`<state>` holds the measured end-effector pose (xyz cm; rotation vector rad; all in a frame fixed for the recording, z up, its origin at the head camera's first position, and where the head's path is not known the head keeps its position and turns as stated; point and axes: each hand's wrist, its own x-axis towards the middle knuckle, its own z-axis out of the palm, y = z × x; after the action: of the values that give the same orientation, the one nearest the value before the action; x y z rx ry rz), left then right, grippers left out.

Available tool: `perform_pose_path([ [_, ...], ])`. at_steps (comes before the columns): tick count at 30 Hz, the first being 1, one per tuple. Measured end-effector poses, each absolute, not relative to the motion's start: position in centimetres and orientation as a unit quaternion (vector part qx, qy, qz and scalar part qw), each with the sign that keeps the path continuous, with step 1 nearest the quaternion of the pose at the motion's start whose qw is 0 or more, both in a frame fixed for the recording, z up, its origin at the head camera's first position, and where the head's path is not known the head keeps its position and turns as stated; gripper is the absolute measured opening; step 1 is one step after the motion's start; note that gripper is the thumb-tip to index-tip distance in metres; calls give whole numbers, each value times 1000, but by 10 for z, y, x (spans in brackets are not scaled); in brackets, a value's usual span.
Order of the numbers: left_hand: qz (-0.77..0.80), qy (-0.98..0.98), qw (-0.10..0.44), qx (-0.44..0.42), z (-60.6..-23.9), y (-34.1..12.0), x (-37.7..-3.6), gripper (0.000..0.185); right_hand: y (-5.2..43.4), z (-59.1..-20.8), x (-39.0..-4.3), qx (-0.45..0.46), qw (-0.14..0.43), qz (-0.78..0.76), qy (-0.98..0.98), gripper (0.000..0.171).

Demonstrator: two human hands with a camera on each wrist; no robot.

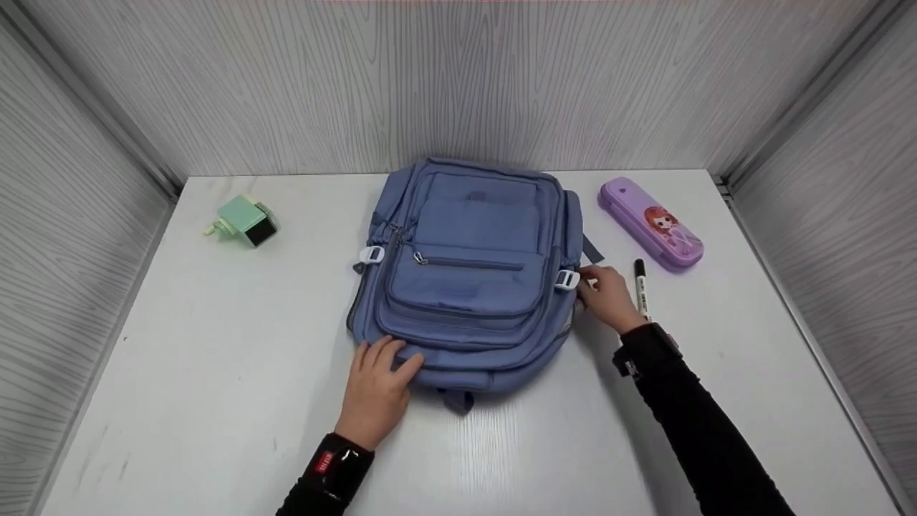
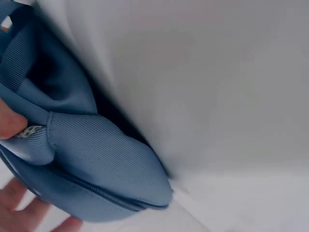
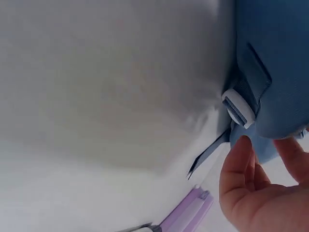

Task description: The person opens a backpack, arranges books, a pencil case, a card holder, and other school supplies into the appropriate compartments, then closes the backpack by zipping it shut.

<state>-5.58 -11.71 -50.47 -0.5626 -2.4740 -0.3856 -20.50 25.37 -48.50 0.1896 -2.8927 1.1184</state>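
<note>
A blue backpack [image 1: 476, 287] lies front up, its loop handle [image 1: 457, 400] toward the person. My left hand [image 1: 377, 390] holds its near left edge, fingers over the front. In the left wrist view the thumb [image 2: 10, 121] is beside a zipper pull [image 2: 30, 131], with the other fingers across the fabric [image 2: 111, 159]. At the pack's right side, just beside a white buckle [image 1: 567, 280], my right hand [image 1: 609, 297] pinches the edge. The right wrist view shows its thumb and fingers at the fabric below the buckle [image 3: 239, 108]; the exact contact is partly hidden.
A purple pencil case [image 1: 652, 223] with a cartoon figure lies at the far right. A black-capped marker [image 1: 641, 287] lies beside my right wrist. On the left stands a mint-green pencil sharpener-like object [image 1: 243, 218]. Wood-patterned panels [image 1: 458, 86] border the white table [image 1: 236, 358].
</note>
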Motion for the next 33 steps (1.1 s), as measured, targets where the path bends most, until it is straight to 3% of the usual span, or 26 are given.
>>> perform_pose_path([
  [5,-164,-923,261,-228,-503,-142,-69,45,248,-483,-197,68,18,328,-942,71],
  [7,-174,-923,250,-233,-502,-153,-74,45,248,-481,-196,92,12,296,-951,76],
  [13,-191,-929,230,-220,-498,-183,-94,46,245,-473,-191,160,0,219,-963,57],
  [20,-151,-929,309,-141,-494,-213,-117,30,230,-470,-173,248,46,191,-949,33],
  [24,-133,-935,311,-109,-489,-221,-132,18,217,-473,-159,292,83,178,-936,29],
  [28,-150,-950,263,-82,-481,-224,-148,14,203,-478,-144,312,115,176,-927,27],
  [33,-168,-976,134,-40,-464,-221,-161,25,186,-484,-129,328,135,178,-918,23],
])
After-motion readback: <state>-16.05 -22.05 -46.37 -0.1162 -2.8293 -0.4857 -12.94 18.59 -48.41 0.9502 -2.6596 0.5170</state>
